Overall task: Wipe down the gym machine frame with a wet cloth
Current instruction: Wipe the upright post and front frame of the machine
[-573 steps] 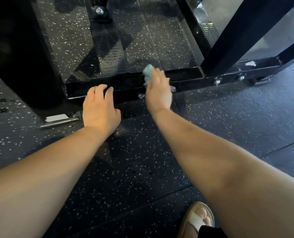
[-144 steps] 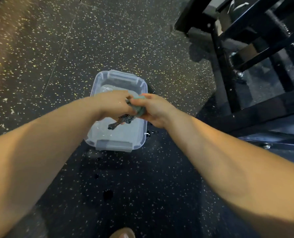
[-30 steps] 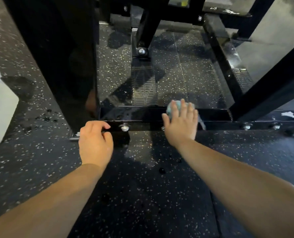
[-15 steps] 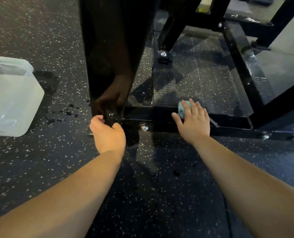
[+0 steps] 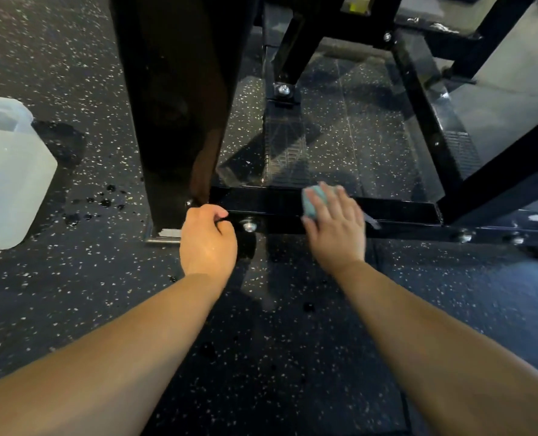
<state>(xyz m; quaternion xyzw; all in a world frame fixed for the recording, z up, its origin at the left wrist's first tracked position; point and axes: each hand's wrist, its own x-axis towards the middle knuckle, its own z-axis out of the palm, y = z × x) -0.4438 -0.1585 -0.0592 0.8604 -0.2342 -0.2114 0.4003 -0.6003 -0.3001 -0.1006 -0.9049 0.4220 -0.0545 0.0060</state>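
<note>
Pressing flat, the right hand (image 5: 335, 226) pins the cloth (image 5: 312, 202) on the low frame bar (image 5: 396, 209) — soft, limp, best palmed; the left hand (image 5: 208, 243), fingers curled, rests near the upright.

A single head-worn camera looks steeply down and forward from close above the low black frame bar (image 5: 271, 204), with both forearms reaching in from below and speckled floor (image 5: 72, 278) surrounding it.
</note>
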